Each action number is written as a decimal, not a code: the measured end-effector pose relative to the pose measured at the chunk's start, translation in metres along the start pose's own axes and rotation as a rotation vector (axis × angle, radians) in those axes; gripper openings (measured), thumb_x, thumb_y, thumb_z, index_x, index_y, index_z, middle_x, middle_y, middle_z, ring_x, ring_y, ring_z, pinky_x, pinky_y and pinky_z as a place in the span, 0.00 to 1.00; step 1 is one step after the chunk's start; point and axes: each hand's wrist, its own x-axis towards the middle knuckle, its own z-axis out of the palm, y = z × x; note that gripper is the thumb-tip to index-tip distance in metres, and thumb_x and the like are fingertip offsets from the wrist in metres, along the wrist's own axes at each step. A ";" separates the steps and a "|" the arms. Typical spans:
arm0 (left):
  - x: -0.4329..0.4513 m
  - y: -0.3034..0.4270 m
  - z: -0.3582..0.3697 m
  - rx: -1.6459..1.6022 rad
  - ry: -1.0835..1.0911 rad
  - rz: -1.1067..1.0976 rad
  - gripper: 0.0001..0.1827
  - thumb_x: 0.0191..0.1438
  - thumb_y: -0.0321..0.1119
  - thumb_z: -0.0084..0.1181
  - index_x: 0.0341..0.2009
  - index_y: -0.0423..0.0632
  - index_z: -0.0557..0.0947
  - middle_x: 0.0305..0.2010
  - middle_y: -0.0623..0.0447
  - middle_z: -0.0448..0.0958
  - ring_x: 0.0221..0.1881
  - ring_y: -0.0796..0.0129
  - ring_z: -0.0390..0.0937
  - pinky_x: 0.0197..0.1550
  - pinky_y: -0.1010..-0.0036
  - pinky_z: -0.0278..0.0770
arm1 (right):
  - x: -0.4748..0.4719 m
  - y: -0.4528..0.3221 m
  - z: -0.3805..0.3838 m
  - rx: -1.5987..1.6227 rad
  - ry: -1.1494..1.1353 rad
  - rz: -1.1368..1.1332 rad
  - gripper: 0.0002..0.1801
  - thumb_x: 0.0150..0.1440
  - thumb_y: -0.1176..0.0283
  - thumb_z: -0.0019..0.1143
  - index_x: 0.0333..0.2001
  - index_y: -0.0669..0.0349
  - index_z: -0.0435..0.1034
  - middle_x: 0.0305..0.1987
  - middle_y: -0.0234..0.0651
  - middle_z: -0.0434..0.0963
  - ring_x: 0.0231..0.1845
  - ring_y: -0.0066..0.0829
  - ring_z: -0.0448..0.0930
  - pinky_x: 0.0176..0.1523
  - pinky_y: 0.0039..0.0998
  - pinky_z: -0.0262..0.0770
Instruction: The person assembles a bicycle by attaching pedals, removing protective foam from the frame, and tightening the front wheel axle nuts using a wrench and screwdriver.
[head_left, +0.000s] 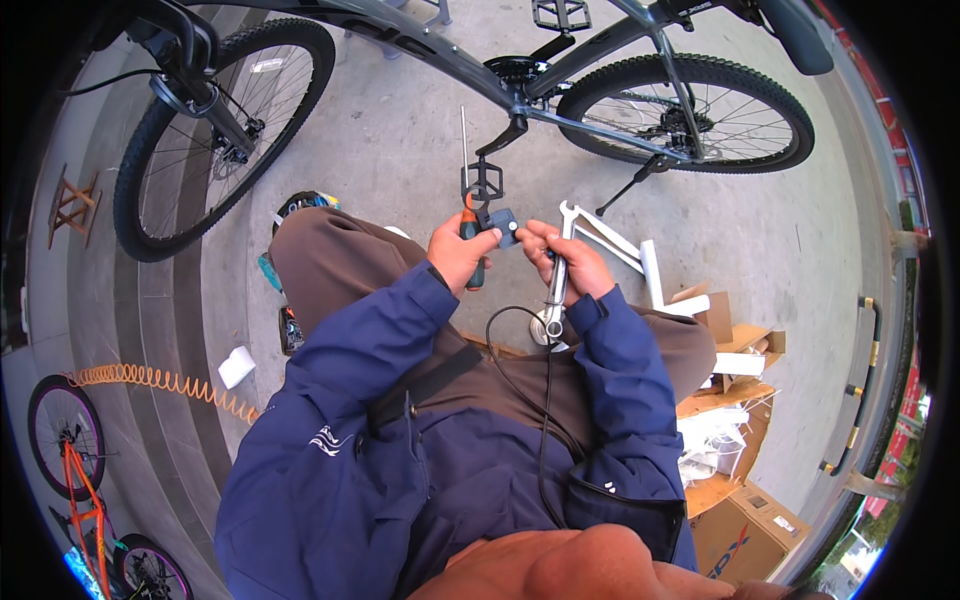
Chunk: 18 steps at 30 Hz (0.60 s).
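My left hand (459, 253) grips a screwdriver (469, 225) with a green and orange handle, its long shaft pointing away from me. Between the thumb and fingers of that hand is also a small dark part (502, 226) with a black ring-shaped clamp, perhaps a reflector or light; I cannot tell which. Close to its right edge are the fingertips of my right hand (574, 262). A steel combination wrench (558, 289) lies across the right palm, open end up and ring end down; a second wrench may lie with it. Beyond both hands stands a grey mountain bike (450, 60), its near pedal (482, 180) behind the small part.
The bike's kickstand (634, 184) is down. White tubes (651, 274) and open cardboard (739, 405) with packing scraps lie at right, near a carton (750, 536). At left are a coiled orange hose (165, 379), an orange bicycle (86, 499) and a small tool box (291, 330).
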 end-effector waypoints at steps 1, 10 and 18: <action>0.000 0.000 0.000 -0.004 0.004 0.004 0.17 0.54 0.34 0.67 0.46 0.43 0.79 0.33 0.53 0.79 0.24 0.72 0.75 0.25 0.74 0.75 | -0.002 0.000 0.002 0.046 -0.060 -0.036 0.25 0.66 0.77 0.42 0.65 0.76 0.57 0.64 0.53 0.70 0.55 0.33 0.78 0.46 0.20 0.82; 0.002 0.008 -0.005 -0.014 0.003 -0.054 0.16 0.55 0.31 0.66 0.47 0.42 0.78 0.40 0.53 0.80 0.38 0.70 0.79 0.31 0.77 0.76 | -0.013 -0.006 0.008 -0.018 -0.015 -0.182 0.21 0.55 0.90 0.40 0.53 0.66 0.67 0.64 0.52 0.70 0.63 0.41 0.76 0.62 0.30 0.80; -0.002 0.009 -0.001 -0.012 -0.018 -0.032 0.16 0.55 0.32 0.66 0.47 0.43 0.78 0.39 0.53 0.80 0.37 0.70 0.79 0.31 0.77 0.75 | -0.019 -0.006 0.014 -0.178 0.079 -0.224 0.14 0.65 0.79 0.46 0.55 0.63 0.66 0.58 0.49 0.76 0.53 0.34 0.83 0.44 0.21 0.85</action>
